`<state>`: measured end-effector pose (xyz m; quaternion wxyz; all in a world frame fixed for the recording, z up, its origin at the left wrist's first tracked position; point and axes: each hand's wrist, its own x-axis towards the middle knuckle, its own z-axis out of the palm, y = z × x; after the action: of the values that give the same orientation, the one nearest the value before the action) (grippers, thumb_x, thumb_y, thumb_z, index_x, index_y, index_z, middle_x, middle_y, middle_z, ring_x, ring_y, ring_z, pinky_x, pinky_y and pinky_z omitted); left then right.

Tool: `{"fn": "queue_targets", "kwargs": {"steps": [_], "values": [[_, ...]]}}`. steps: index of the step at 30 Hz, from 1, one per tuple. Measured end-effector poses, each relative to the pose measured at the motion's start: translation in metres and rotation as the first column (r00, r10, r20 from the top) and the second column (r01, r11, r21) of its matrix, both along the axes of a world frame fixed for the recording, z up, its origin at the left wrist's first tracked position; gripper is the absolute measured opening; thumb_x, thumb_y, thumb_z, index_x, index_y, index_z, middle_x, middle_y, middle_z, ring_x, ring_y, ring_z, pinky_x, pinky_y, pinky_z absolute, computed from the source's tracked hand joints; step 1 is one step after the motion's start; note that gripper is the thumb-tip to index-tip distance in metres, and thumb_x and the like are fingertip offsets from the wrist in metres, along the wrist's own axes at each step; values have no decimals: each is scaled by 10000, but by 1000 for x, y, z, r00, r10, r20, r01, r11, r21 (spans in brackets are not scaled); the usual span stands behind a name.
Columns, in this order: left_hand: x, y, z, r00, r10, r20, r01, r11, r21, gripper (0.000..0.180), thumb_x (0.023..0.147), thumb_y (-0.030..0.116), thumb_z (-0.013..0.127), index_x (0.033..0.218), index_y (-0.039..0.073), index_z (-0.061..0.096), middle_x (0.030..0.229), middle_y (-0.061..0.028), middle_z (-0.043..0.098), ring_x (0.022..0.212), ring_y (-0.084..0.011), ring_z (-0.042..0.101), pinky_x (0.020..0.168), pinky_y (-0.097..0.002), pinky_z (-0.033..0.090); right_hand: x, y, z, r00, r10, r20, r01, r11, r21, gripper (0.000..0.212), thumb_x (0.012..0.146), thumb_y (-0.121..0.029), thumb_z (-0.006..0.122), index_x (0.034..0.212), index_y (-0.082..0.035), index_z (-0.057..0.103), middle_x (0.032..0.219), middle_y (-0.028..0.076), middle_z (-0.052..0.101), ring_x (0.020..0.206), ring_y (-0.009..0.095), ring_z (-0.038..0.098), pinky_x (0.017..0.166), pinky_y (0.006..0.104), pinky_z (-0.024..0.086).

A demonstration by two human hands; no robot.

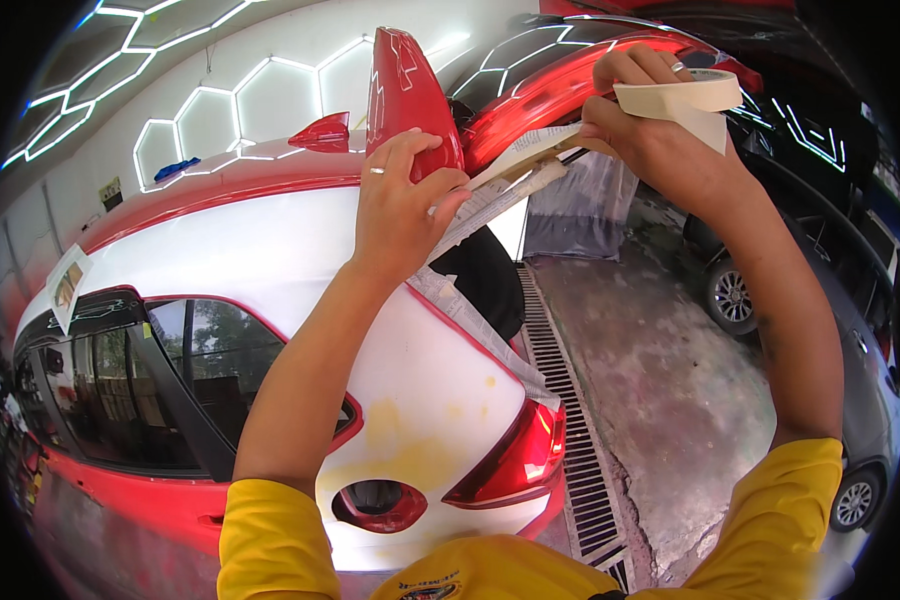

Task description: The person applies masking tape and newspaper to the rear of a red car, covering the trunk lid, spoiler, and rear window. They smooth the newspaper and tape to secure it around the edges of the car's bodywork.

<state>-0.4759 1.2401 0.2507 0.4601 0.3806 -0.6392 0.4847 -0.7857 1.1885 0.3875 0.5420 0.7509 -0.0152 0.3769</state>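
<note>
My left hand rests against the lower end of a glossy red spoiler at the car's roof edge. Its fingers are spread, with the thumb apart. A roll of cream masking tape is in my right hand, whose fingers are bent around it; a loose piece of tape hangs below the roll. Between the hands runs newspaper masking with tape along it, at the rear opening below the raised red tailgate. More newspaper lines that opening's edge further down.
The car's rear side panel is white with yellowish patches, above a red tail light and an open fuel-filler recess. A floor drain grate runs behind the car. At the right stands a dark car.
</note>
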Motion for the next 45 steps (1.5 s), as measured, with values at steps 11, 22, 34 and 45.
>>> {"fn": "queue_targets", "kwargs": {"steps": [11,22,34,45], "values": [[-36,-11,6,995,75,66,-74,997,-13,227,715,219,974,894,171,844,1450,-107,616,1478,-391,480,1200,-547,348,-18,12,-11,976,-146,-162,162,982,92,212,845,-131,809,1050,-106,763,975,93,730,1034,307,732,883,467,590],[-73,-21,-12,933,341,-113,-341,940,14,245,738,233,952,943,182,828,1531,-108,563,1546,-449,383,1218,-698,196,-27,-38,-11,960,-278,-19,276,959,-65,213,879,-180,769,1091,-173,756,983,20,740,1109,196,708,823,380,593],[-93,-35,26,969,247,-13,-247,965,-86,181,757,214,913,895,177,802,1033,6,596,1071,-251,556,983,-508,320,-67,-42,-15,947,-241,213,260,963,-65,353,739,-184,882,1063,-162,744,1144,31,632,1161,259,649,898,433,545],[-115,-31,33,882,411,-228,-409,911,60,215,829,319,891,915,127,842,1014,-54,720,1075,-301,626,1040,-525,340,-86,-45,25,749,395,533,-245,911,-330,272,883,-141,865,1108,-104,716,1057,123,706,924,280,695,796,386,550]]}}
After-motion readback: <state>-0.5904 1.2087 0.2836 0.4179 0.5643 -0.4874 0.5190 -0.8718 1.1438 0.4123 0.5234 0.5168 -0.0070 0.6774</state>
